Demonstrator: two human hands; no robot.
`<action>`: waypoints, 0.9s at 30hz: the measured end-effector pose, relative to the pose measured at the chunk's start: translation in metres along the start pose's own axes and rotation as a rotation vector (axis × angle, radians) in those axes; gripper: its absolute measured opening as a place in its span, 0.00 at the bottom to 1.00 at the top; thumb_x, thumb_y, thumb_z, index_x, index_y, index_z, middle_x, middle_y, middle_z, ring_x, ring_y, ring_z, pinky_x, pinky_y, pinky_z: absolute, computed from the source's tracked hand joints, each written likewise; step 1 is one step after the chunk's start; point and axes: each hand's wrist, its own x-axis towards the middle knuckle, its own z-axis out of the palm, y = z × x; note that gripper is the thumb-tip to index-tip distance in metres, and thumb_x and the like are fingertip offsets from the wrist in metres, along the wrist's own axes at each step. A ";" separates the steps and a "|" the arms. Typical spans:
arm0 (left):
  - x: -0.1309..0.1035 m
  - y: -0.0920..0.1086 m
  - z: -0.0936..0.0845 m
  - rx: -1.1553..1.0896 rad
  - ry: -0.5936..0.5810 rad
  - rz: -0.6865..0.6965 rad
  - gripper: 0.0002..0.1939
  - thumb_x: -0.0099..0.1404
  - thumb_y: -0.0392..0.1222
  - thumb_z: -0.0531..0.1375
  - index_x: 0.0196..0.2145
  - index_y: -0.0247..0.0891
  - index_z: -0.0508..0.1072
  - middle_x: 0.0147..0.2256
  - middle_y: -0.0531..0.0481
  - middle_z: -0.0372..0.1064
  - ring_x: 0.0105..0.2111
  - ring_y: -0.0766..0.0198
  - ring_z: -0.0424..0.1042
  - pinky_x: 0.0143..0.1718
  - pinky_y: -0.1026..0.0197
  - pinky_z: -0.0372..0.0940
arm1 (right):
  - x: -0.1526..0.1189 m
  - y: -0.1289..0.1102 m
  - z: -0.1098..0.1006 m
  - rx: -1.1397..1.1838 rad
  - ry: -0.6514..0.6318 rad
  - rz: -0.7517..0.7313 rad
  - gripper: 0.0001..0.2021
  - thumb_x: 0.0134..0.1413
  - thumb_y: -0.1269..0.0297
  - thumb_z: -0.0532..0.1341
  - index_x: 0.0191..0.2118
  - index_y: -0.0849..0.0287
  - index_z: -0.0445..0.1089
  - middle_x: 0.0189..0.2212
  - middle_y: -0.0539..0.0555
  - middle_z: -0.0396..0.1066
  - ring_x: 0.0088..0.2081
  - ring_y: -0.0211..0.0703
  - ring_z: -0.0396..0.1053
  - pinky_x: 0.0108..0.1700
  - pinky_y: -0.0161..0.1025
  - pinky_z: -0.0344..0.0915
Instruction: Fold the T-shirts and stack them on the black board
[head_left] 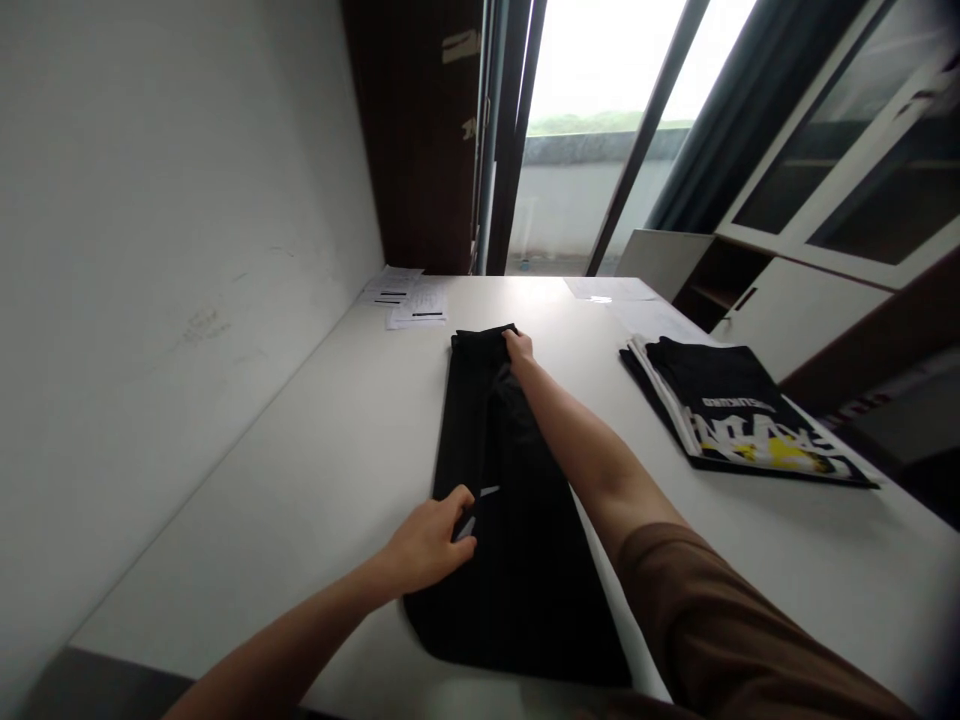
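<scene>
A black garment [525, 560], folded into a long narrow shape, lies lengthwise on the white table [300, 480]. At its far end, my right hand [519, 348] is closed on the top right corner of the cloth. My left hand [431, 540] grips the left side nearer to me, thumb and fingers bent around the fabric. A small pale patch shows between those fingers, and a short white mark lies just beyond them; I cannot make out what either is. The garment's sleeves and collar cannot be picked out.
A stack of folded dark garments [739, 410] with white and yellow print lies on the table's right side. Printed papers [416, 303] rest at the far left, more sheets [611, 290] at the far right. A wall [187, 230] borders the left; white cabinets [810, 300] stand right.
</scene>
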 end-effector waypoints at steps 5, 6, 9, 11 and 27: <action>-0.002 0.016 0.012 0.220 -0.109 0.040 0.17 0.62 0.45 0.60 0.49 0.46 0.65 0.30 0.55 0.72 0.30 0.59 0.72 0.30 0.62 0.56 | 0.000 0.016 -0.033 0.035 0.051 0.100 0.15 0.52 0.60 0.59 0.42 0.60 0.76 0.21 0.49 0.68 0.27 0.44 0.68 0.29 0.35 0.67; -0.006 0.016 0.011 0.273 -0.122 0.049 0.18 0.62 0.45 0.60 0.50 0.46 0.65 0.31 0.54 0.73 0.31 0.56 0.73 0.30 0.61 0.58 | 0.000 0.021 -0.039 0.037 0.049 0.124 0.14 0.52 0.61 0.59 0.42 0.60 0.76 0.21 0.49 0.68 0.27 0.43 0.68 0.29 0.35 0.67; -0.019 0.018 0.007 0.378 -0.165 0.077 0.16 0.61 0.46 0.61 0.47 0.45 0.68 0.33 0.50 0.74 0.33 0.53 0.75 0.31 0.60 0.59 | 0.001 0.034 -0.051 0.042 0.020 0.200 0.12 0.53 0.64 0.58 0.42 0.60 0.74 0.20 0.48 0.67 0.25 0.42 0.67 0.27 0.34 0.67; -0.026 0.022 0.004 0.375 -0.204 0.094 0.08 0.61 0.43 0.60 0.39 0.44 0.69 0.31 0.51 0.74 0.31 0.55 0.74 0.29 0.61 0.57 | 0.002 0.041 -0.054 0.044 -0.028 0.247 0.10 0.53 0.65 0.58 0.40 0.60 0.73 0.20 0.48 0.67 0.24 0.41 0.67 0.27 0.35 0.68; 0.028 0.050 0.052 -0.222 -0.345 0.189 0.11 0.70 0.48 0.56 0.47 0.43 0.72 0.32 0.56 0.74 0.29 0.67 0.72 0.32 0.66 0.64 | -0.007 0.043 -0.074 -0.056 -0.184 0.129 0.09 0.48 0.65 0.62 0.37 0.59 0.73 0.24 0.49 0.71 0.27 0.41 0.70 0.29 0.34 0.68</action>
